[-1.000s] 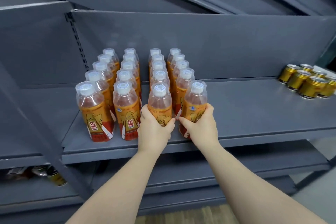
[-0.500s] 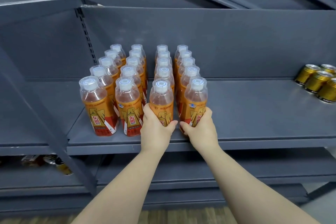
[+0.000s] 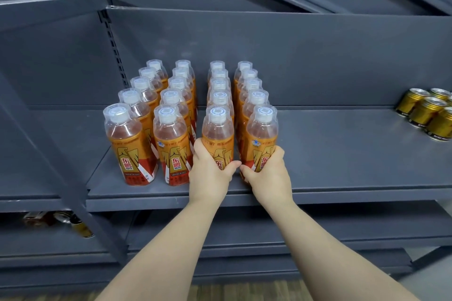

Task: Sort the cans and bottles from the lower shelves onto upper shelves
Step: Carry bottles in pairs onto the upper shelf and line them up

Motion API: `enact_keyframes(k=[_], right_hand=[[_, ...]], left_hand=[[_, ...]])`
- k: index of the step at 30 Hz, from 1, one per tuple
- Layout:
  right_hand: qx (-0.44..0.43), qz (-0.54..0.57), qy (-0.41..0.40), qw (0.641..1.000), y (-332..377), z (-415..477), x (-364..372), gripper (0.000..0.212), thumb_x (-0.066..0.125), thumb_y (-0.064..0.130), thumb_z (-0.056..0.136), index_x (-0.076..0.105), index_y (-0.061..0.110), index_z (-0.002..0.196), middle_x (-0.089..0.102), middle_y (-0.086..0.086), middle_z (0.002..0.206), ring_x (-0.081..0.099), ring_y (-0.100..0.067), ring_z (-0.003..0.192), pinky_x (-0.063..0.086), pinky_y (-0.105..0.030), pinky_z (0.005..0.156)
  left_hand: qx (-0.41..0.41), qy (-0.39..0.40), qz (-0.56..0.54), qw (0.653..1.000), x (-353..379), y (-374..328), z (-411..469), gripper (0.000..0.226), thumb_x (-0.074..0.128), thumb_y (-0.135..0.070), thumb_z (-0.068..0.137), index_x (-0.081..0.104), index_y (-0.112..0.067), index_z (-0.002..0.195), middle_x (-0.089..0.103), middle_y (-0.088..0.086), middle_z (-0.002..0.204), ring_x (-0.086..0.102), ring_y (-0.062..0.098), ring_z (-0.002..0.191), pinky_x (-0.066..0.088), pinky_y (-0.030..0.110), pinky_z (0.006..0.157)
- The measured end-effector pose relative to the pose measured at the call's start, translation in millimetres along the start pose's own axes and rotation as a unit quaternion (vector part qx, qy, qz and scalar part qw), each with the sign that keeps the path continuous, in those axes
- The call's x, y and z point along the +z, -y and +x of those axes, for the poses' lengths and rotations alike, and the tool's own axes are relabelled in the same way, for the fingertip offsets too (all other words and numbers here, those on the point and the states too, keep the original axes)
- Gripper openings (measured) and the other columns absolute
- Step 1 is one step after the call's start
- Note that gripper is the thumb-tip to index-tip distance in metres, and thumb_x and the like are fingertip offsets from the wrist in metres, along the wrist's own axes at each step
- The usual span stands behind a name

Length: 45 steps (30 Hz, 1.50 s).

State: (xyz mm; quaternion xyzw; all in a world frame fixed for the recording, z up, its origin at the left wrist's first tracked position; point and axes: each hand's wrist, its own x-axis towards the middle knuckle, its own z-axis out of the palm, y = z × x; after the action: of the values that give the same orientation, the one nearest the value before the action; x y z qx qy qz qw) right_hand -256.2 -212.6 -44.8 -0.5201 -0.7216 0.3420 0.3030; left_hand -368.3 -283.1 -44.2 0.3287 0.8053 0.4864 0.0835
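Left grip (image 3: 210, 175) is clamped round the row 3 front bottle (image 3: 217, 133), right grip (image 3: 267, 176) round the row 4 front bottle (image 3: 263, 134), both standing near the shelf (image 3: 342, 154) edge. Placing step seems in hand; next, release both without toppling their neighbours.

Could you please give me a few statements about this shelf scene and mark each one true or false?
1. The left hand and the right hand each grip one of the front bottles. True.
2. The bottles carry red caps. False: the caps are white, under clear covers.
3. Gold cans stand on the same shelf, to the right of the bottles. True.
4. The bottles lie on their sides. False: they stand upright in four rows.
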Motion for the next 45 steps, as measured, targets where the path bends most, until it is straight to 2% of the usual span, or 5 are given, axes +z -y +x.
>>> enact_keyframes(k=[18, 29, 32, 38, 45], right_hand=[[0.011, 0.003, -0.011, 1.0, 1.7, -3.7, 5.2, 0.065, 0.079, 0.041, 0.081, 0.031, 0.024, 0.121, 0.055, 0.002, 0.113, 0.061, -0.02, 0.095, 0.053, -0.032, 0.072], [0.026, 0.0, 0.027, 0.999, 3.4, -29.4, -19.6, 0.106, 0.079, 0.051, 0.079, 0.014, 0.017, 0.156, 0.041, -0.005, 0.151, 0.046, -0.026, 0.136, 0.047, -0.051, 0.105], [0.021, -0.013, 0.027, 0.999, 1.0, -43.7, -26.5, 0.098, 0.072, 0.05, 0.086, 0.014, 0.013, 0.157, 0.038, -0.007, 0.153, 0.04, -0.027, 0.14, 0.045, -0.046, 0.107], [-0.084, -0.148, 0.052, 0.984, -5.6, -75.6, -30.1, 0.043, 0.057, 0.043, 0.097, 0.049, 0.019, 0.132, 0.055, -0.002, 0.127, 0.051, -0.02, 0.118, 0.049, -0.033, 0.093], [-0.203, -0.218, 0.153, 0.942, 15.6, -104.4, -12.7, 0.064, 0.046, 0.048, 0.102, 0.028, 0.019, 0.156, 0.025, -0.001, 0.163, 0.018, -0.02, 0.151, 0.026, -0.037, 0.119]], left_hand=[[0.0, 0.017, 0.01, 1.0, -1.1, -1.9, -2.9, 0.099, 0.083, -0.036, 0.079, 0.014, -0.02, 0.148, 0.047, 0.007, 0.139, 0.052, 0.027, 0.123, 0.05, 0.04, 0.097], [0.0, 0.049, 0.005, 0.999, -23.4, -8.6, -24.8, 0.107, 0.078, -0.034, 0.086, 0.001, -0.018, 0.158, 0.03, 0.01, 0.156, 0.038, 0.028, 0.141, 0.04, 0.042, 0.11], [0.019, 0.052, 0.02, 0.998, -27.6, -7.5, -37.4, 0.095, 0.073, -0.037, 0.09, 0.01, -0.015, 0.158, 0.034, 0.009, 0.153, 0.04, 0.026, 0.139, 0.043, 0.042, 0.109], [0.08, 0.07, 0.107, 0.989, -42.5, 6.9, -62.1, 0.064, 0.061, -0.045, 0.094, 0.037, -0.018, 0.147, 0.048, 0.002, 0.142, 0.048, 0.022, 0.131, 0.046, 0.042, 0.108], [0.159, 0.077, 0.292, 0.94, -85.8, 23.4, -73.9, 0.066, 0.049, -0.049, 0.099, 0.031, -0.015, 0.152, 0.032, 0.007, 0.159, 0.024, 0.029, 0.149, 0.025, 0.049, 0.121]])
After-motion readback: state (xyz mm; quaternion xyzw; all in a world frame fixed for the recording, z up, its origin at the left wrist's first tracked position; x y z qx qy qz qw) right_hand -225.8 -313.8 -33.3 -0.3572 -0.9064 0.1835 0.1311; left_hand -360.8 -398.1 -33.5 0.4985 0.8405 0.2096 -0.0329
